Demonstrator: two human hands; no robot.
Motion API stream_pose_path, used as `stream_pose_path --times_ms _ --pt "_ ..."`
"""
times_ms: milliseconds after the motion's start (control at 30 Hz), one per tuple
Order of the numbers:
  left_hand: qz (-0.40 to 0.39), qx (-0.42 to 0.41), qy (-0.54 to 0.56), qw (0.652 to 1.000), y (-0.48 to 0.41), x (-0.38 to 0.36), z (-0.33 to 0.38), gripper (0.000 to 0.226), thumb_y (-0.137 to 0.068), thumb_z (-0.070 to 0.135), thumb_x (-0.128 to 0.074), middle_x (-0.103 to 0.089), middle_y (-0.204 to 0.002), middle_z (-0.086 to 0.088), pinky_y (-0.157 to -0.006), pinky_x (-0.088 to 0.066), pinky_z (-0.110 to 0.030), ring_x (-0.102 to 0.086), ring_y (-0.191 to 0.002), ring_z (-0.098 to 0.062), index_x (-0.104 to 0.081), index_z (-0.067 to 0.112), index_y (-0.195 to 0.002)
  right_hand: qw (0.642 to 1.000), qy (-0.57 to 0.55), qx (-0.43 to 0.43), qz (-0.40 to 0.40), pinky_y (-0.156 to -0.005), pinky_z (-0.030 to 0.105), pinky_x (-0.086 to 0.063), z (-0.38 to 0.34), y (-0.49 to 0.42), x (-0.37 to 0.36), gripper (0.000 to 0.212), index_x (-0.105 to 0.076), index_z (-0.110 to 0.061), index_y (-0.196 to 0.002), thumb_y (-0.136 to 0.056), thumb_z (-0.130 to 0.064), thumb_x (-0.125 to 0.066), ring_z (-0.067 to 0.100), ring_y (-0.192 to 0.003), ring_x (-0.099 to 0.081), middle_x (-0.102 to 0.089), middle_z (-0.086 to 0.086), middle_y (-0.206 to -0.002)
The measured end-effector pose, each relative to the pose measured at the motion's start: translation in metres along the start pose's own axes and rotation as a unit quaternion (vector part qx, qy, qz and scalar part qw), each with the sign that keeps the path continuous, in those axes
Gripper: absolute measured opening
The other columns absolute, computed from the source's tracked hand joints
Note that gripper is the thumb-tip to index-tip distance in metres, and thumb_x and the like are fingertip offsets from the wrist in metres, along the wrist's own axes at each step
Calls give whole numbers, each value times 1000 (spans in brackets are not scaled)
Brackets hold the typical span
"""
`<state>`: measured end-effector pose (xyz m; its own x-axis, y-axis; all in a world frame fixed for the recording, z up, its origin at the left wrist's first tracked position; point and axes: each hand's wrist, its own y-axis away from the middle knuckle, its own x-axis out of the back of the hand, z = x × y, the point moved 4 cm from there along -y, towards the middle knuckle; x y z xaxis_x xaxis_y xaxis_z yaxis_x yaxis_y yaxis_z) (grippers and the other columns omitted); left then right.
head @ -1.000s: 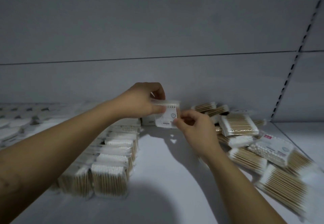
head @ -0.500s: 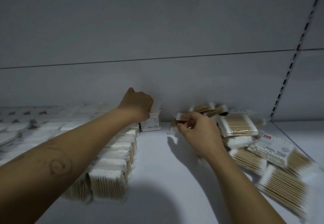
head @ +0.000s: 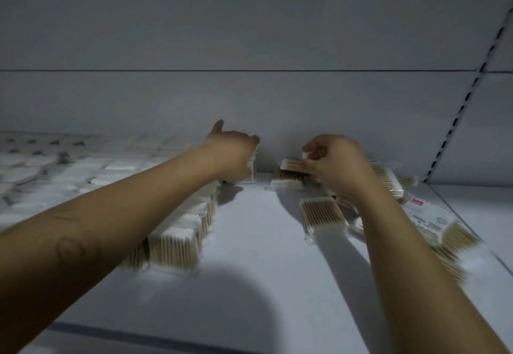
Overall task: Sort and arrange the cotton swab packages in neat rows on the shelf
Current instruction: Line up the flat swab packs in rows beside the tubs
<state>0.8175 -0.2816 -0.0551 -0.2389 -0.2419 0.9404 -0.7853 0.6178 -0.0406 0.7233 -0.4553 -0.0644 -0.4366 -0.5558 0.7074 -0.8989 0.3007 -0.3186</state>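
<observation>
Hands at back wall: our left (head: 234, 156) presses upright pack (head: 251, 169), grip unclear; right (head: 334, 159) pinches pack (head: 291, 164).

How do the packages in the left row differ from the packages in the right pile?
The left row is lined up, its packages standing close together on edge; the right pile is loose, its packages lying flat or tilted at mixed angles. The left hand rests at the far end of the row; the right hand pinches one package from the pile. Both hold swabs with wooden sticks on one shelf.
</observation>
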Motion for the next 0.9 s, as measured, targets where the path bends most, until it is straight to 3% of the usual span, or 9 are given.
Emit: stream_pose_path --times_ms 100,167,300,400,533,700,900 --pt "76 -30 18 996 17 20 28 52 -85 43 -59 -58 -127 -3 -112 -23 -49 -53 -118 -26 -49 21 -131 997 64 29 -15 -87 36 -52 -6 0 7 24 -69 -25 -101 -79 -30 -74 19 -92 -64 -68 -6 -89" --pt "117 -45 69 990 30 25 54 46 -83 46 -60 -60 -122 -3 -99 -37 -42 -56 -112 -27 -56 23 -124 996 84 34 14 -87 40 -52 -2 8 11 22 -68 -26 -101 -80 -28 -71 23 -97 -64 -70 -4 -93" --pt "112 -52 249 961 52 2 104 44 -81 51 -59 -62 -118 0 -85 -45 -37 -57 -110 -24 -59 28 -118 986 147 53 59 -82 38 -51 8 29 15 25 -70 -27 -104 -79 -26 -68 31 -98 -63 -72 3 -98" --pt "85 -53 304 947 54 -25 122 54 -79 64 -55 -54 -126 3 -89 -43 -38 -49 -114 -20 -53 32 -123 981 176 48 71 -80 36 -47 18 36 21 23 -68 -27 -104 -82 -25 -64 30 -98 -62 -70 3 -101" --pt "77 -47 344 935 54 -54 123 53 -83 63 -54 -47 -133 10 -98 -37 -39 -45 -119 -17 -49 34 -127 984 161 49 52 -81 34 -46 21 42 12 24 -68 -27 -108 -85 -26 -63 26 -100 -62 -72 -3 -96" --pt "57 -61 386 919 60 -65 111 57 -78 68 -58 -40 -132 15 -103 -31 -36 -39 -118 -12 -44 40 -126 986 142 81 23 -75 32 -49 15 42 0 20 -69 -26 -103 -84 -26 -62 21 -89 -64 -71 -6 -94" --pt "120 -59 367 921 62 -63 118 36 -86 53 -43 -49 -117 8 -96 -39 -38 -47 -104 -16 -49 30 -113 987 113 114 -30 -81 28 -47 19 41 -21 24 -69 -24 -109 -86 -24 -62 14 -93 -60 -67 -4 -103"
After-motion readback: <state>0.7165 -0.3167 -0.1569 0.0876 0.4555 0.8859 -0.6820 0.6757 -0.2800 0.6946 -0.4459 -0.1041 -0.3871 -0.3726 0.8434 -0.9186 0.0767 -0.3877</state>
